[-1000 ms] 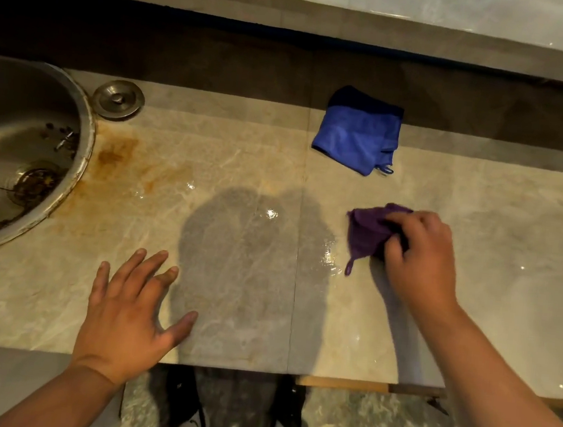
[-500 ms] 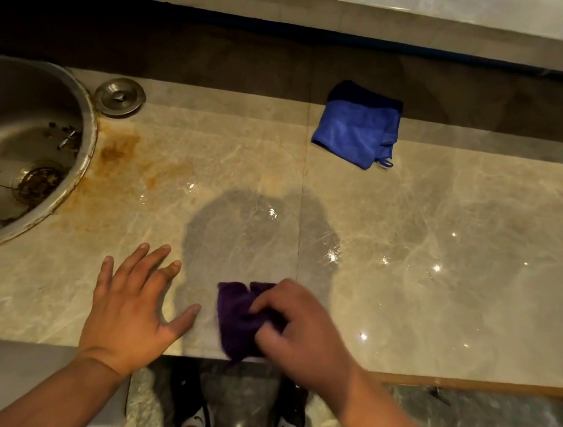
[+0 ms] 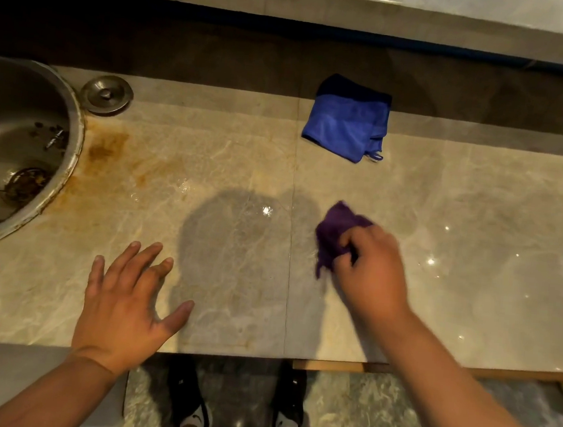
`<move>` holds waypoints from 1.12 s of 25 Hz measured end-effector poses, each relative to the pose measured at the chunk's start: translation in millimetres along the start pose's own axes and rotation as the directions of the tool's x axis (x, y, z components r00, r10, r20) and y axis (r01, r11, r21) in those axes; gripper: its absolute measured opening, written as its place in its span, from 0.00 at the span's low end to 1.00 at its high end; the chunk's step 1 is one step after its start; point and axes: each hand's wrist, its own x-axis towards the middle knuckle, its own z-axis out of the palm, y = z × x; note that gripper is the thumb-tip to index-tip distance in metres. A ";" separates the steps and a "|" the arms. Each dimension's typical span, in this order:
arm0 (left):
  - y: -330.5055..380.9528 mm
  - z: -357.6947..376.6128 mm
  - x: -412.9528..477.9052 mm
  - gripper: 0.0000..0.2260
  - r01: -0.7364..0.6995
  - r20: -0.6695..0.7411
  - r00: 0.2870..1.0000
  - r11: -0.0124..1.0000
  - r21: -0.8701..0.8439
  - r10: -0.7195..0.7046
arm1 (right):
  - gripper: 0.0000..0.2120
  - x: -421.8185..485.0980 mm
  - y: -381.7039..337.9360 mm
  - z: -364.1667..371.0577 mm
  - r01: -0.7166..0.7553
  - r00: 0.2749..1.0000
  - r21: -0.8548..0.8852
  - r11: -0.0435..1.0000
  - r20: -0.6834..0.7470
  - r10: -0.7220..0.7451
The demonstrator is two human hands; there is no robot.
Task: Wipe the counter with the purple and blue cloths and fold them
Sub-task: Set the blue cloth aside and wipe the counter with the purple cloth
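The marble counter (image 3: 443, 229) runs left to right in front of me, pale and glossy, with an orange-brown stain (image 3: 113, 159) on its left part beside the sink. The round steel sink (image 3: 22, 140) sits at the far left, with dark bits of debris lying around its drain. The blue cloth (image 3: 347, 126) lies folded at the far side of the counter, right of centre, well apart from both my hands. My left hand (image 3: 127, 305) rests flat on the near edge of the counter, fingers spread wide, holding nothing. My right hand (image 3: 371, 270) is closed around the purple cloth (image 3: 335, 232), which is bunched up and pressed on the counter just right of the tile seam, sticking out to the left of my fingers. A small round metal sink plug (image 3: 106, 94) lies on the counter just beside the sink's far rim.
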 end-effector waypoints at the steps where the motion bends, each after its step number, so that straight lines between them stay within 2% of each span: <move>1: 0.5 -0.5 0.0 0.37 -0.001 0.001 1.000 1.000 0.003 0.001 | 0.10 -22.0 -19.2 9.5 0.073 0.996 0.041 0.996 0.039 -0.075; 3: 0.5 -2.1 -0.3 0.37 -0.005 0.007 1.000 1.000 0.008 0.005 | 0.10 -68.0 -56.8 23.0 0.238 0.956 0.123 0.964 0.148 -0.255; 5: -0.1 -2.9 -0.2 0.37 -0.006 0.007 1.000 1.000 0.007 0.006 | 0.09 -95.9 -77.9 21.1 0.297 0.883 0.240 0.924 0.300 -0.361; 7: -0.8 -2.0 0.3 0.37 -0.007 0.003 1.000 1.000 0.008 0.007 | 0.08 -92.7 -77.4 5.3 0.128 0.881 0.421 0.898 0.368 -0.298; 9: -1.3 -0.8 0.5 0.36 -0.007 0.009 1.000 1.000 0.007 0.007 | 0.09 -71.5 -61.3 -17.6 -0.024 0.951 0.518 0.855 0.274 -0.140; 11: -1.7 0.2 0.4 0.36 -0.005 0.010 1.000 1.000 0.006 0.005 | 0.11 -35.8 -31.2 -38.6 -0.011 0.997 0.452 0.892 0.076 -0.027; 13: -1.1 -0.1 -0.2 0.36 -0.004 0.011 1.000 1.000 0.008 0.004 | 0.12 8.2 7.4 -48.5 0.002 0.997 0.254 0.967 -0.070 0.017; 15: -0.8 -0.8 -0.2 0.36 -0.002 0.012 1.000 1.000 0.005 0.002 | 0.16 39.5 38.6 -47.0 -0.124 0.988 0.055 0.991 -0.086 0.129; 17: -1.3 -0.7 0.1 0.36 -0.002 0.011 1.000 1.000 0.003 0.002 | 0.16 43.7 43.8 -30.0 -0.230 0.969 0.000 0.973 -0.093 0.229; 18: -1.1 -0.8 0.3 0.36 -0.001 0.012 1.000 1.000 0.003 0.001 | 0.16 34.5 31.9 -19.6 -0.230 0.969 -0.004 0.973 -0.095 0.228; 20: -0.9 -1.3 0.7 0.37 -0.002 0.013 1.000 1.000 0.004 0.002 | 0.15 0.6 -11.3 2.4 -0.132 0.991 0.021 0.991 -0.027 0.133; 22: -0.7 -2.0 0.6 0.37 -0.006 0.022 1.000 1.000 0.010 0.006 | 0.15 -39.4 -58.3 21.0 0.053 0.994 0.086 0.995 0.096 -0.061; 24: -0.5 -2.9 -0.4 0.37 -0.002 0.024 1.000 1.000 0.017 0.001 | 0.15 -73.2 -94.1 25.9 0.237 0.926 0.150 0.960 0.262 -0.270; 25: -0.8 -2.8 -0.7 0.36 0.002 0.023 1.000 1.000 0.020 -0.003 | 0.15 -78.1 -99.9 22.8 0.237 0.899 0.218 0.947 0.321 -0.299; 26: -0.6 -2.6 -1.0 0.36 0.003 0.023 1.000 1.000 0.026 -0.003 | 0.14 -74.0 -99.7 14.4 0.101 0.905 0.335 0.937 0.360 -0.227; 27: -1.0 -2.4 -1.1 0.36 0.000 0.026 1.000 1.000 0.030 0.000 | 0.12 -62.6 -96.6 3.5 -0.092 0.911 0.440 0.893 0.399 -0.103; 28: -1.1 -2.2 -0.8 0.36 -0.003 0.027 1.000 1.000 0.030 0.003 | 0.10 -47.1 -88.9 -8.3 -0.242 0.925 0.524 0.816 0.379 0.031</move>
